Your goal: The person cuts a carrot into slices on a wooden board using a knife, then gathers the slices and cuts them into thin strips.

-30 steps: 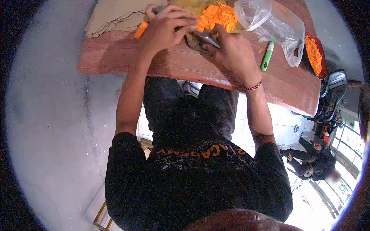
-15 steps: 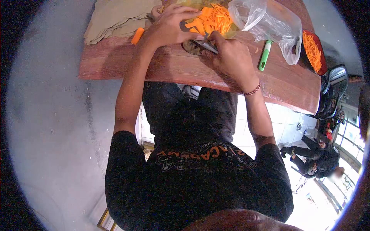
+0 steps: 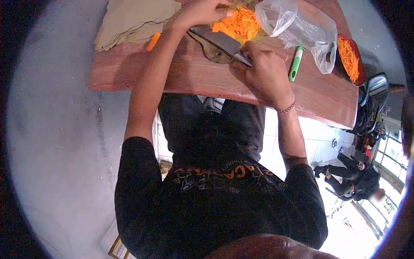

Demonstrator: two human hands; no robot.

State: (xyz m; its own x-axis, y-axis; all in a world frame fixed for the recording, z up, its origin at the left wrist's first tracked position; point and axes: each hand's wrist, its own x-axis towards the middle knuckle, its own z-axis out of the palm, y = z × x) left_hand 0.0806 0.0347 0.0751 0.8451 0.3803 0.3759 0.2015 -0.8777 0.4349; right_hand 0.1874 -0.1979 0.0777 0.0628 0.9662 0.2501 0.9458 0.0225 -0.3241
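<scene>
A broad-bladed kitchen knife (image 3: 217, 42) is in my right hand (image 3: 269, 71), whose fingers are wrapped round its handle. The blade lies slantwise over a wooden chopping board (image 3: 213, 55), just on the near side of a heap of cut carrot (image 3: 239, 25). The heap mixes thin strips with flatter slices. My left hand (image 3: 202, 12) reaches over the heap's left edge, thumb and fingers apart, with nothing visibly held. Some of its fingers are cut off at the top of the view. A carrot piece (image 3: 153, 42) rests left of my left forearm.
Brown paper-like sheets (image 3: 133, 23) cover the table's left end. Right of the board lie a clear plastic bag (image 3: 302, 30) and a green-handled tool (image 3: 296, 64). A red tray (image 3: 351, 60) of carrot strips stands at the right edge. A person (image 3: 358, 177) sits far off to the right.
My left hand has lifted away from the knife and moved up over the carrot heap. The knife and my right hand have shifted slightly right and down, showing more blade.
</scene>
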